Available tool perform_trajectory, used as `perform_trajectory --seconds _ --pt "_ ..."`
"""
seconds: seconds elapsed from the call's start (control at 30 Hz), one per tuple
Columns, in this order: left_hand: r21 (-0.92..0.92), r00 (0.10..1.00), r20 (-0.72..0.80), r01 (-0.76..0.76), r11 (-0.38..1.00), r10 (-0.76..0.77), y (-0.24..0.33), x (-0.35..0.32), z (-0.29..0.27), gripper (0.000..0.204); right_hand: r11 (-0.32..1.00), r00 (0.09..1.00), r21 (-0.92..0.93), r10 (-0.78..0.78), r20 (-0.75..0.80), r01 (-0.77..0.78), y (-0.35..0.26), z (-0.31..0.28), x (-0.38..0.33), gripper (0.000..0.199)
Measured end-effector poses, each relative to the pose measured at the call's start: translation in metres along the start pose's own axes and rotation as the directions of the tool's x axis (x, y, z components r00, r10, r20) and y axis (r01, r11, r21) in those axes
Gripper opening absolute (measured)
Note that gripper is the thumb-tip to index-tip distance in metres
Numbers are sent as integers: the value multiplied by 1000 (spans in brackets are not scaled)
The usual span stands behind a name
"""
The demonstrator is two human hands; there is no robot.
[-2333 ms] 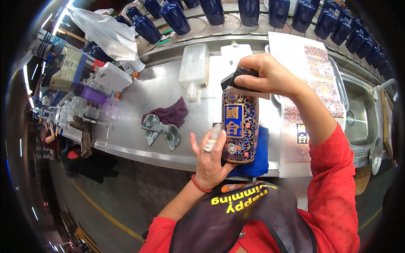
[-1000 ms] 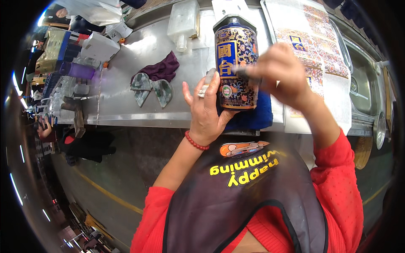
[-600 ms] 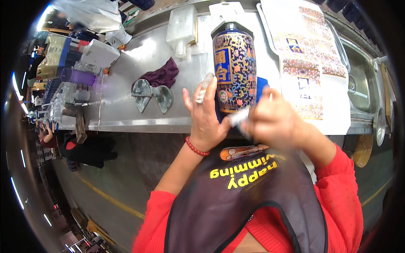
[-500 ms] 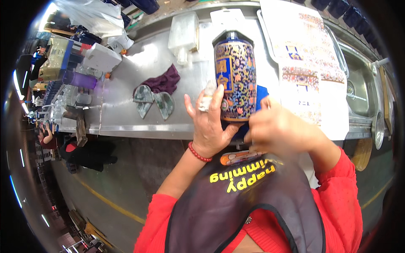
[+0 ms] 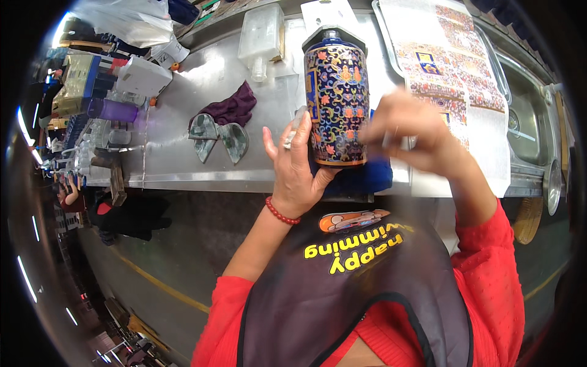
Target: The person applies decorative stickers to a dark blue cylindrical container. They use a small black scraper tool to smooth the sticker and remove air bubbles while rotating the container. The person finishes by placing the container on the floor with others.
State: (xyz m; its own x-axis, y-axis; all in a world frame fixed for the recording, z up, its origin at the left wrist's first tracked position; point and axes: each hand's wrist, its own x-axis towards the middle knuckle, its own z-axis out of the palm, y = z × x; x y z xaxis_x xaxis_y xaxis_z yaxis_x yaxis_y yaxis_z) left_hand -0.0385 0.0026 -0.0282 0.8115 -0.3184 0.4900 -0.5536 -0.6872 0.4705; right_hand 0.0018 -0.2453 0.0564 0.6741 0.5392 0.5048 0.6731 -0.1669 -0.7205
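A dark blue bottle (image 5: 339,104) covered in a colourful floral pattern lies with its neck pointing away from me. My left hand (image 5: 296,162) grips its lower left side, thumb by the base, a pale wrap on one finger. At the bottle's lower right edge is my right hand (image 5: 419,131), smeared by motion; its fingers are too blurred to read. Under the bottle's near end shows a blue cloth (image 5: 367,177). Sheets of patterned labels (image 5: 452,79) with white backing lie to the right, partly behind my right hand.
On the metal table (image 5: 171,131) to the left lie a purple cloth (image 5: 235,104) and grey-green patterned pieces (image 5: 229,140). A clear square bottle (image 5: 260,37) lies farther back. The sink (image 5: 529,122) is at the right. Containers, including a purple one (image 5: 113,111), crowd the far left.
The bottle has rolled leftward, so its blue panel now sits at its left edge. My right hand has moved slightly up and right. More blue cloth shows below the bottle.
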Motion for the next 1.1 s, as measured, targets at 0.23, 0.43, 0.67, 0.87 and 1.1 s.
perform_trajectory --seconds 0.23,0.43,0.67,0.87,1.1 --pt "55 999 -32 -15 998 17 3 5 -2 97 945 886 -77 -268 379 319 -5 22 -29 17" --pt "51 1000 -6 7 999 -6 0 2 -1 96 907 965 -358 -258 -56 221 5 24 -31 23" --pt "-26 997 -75 5 1000 -7 3 2 0 82 987 983 -158 -61 -175 33 1 21 -42 35" --pt "285 931 -182 -257 924 315 11 -3 -7 34 989 978 -148 -17 -208 -14 21 27 -67 36" --pt "289 895 -101 -392 874 434 11 -3 -17 27 986 947 -68 129 -293 -155 14 29 -80 29"
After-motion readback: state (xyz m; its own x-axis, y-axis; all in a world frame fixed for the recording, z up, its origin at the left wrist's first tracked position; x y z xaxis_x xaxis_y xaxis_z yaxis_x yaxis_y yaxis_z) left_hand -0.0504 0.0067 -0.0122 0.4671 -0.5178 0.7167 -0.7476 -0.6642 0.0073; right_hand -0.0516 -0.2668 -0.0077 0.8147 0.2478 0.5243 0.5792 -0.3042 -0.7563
